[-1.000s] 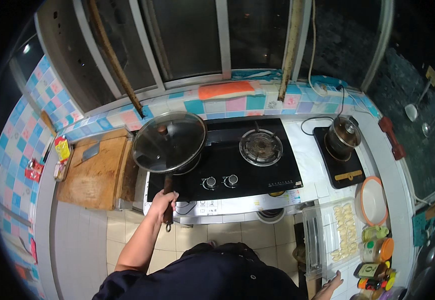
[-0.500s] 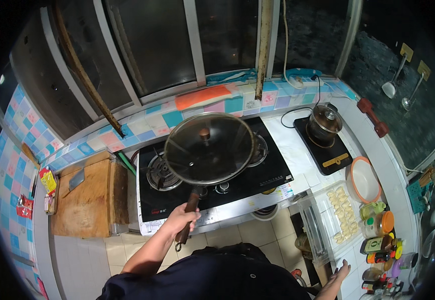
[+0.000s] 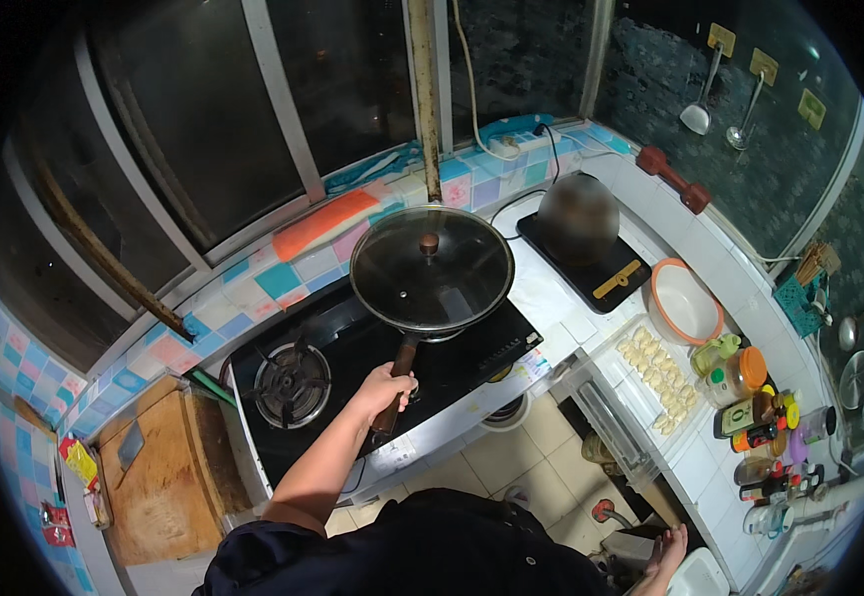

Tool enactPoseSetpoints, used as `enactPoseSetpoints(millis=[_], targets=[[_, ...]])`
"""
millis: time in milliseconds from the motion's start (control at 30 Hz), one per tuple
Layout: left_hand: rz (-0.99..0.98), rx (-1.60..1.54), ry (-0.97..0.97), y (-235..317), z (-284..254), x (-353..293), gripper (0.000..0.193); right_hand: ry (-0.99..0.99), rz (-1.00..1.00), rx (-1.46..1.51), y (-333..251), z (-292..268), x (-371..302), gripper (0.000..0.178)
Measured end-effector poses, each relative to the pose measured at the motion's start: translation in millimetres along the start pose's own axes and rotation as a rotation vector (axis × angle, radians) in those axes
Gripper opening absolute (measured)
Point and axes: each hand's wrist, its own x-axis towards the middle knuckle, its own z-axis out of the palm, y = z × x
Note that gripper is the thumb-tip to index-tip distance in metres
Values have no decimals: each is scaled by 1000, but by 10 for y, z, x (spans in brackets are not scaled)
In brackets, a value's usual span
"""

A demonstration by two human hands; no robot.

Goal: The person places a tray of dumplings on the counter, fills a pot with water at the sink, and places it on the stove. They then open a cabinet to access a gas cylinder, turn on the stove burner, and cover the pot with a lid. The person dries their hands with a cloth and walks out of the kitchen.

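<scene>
brown pan handle (image 3: 406, 356), pastel checkered tiles (image 3: 278, 280)

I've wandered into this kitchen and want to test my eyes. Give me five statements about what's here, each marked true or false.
1. The left hand grips the pan handle. True.
2. The pan is uncovered. False: a glass lid with a brown knob covers it.
3. A cleaver hangs on the wall. False: the cleaver lies on the wooden cutting board.
4. The left burner has nothing on it. True.
5. The orange-rimmed bowl is full of dumplings. False: the dumplings lie beside it.
</scene>
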Motion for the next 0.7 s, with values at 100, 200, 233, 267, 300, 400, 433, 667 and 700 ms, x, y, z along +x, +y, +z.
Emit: enactPoseSetpoints(millis=[100, 200, 233, 267, 300, 400, 433, 667, 700], targets=[[-43, 9, 21, -96, -25, 9, 20, -36, 36, 13, 243, -342, 417, 44], [-53, 3, -29, -89, -46, 56, 21, -45, 98, -6, 115, -138, 352, 46], [-63, 16, -31, -70, -47, 54, 20, -67, 112, -7, 33, -56, 386, 46], [-80, 11, -14, -97, -65, 66, 19, -119, 102, 18, 19, -27, 561, 47], [-86, 19, -31, -80, -58, 64, 21, -132, 99, 27, -71, 69, 703, 48], [-76, 138, 79, -54, -38, 2, 25, -228, 52, -34, -407, 457, 856, 46], [-78, 265, 113, 23, 20, -11, 22, -210, 40, -60, -576, 610, 782, 42], [186, 1105, 573, 100, 319, -187, 52, -313, 56, -33, -816, 737, 1223, 35], [359, 1214, 702, 126, 457, -192, 46, -315, 65, -24, -803, 721, 1266, 34]])
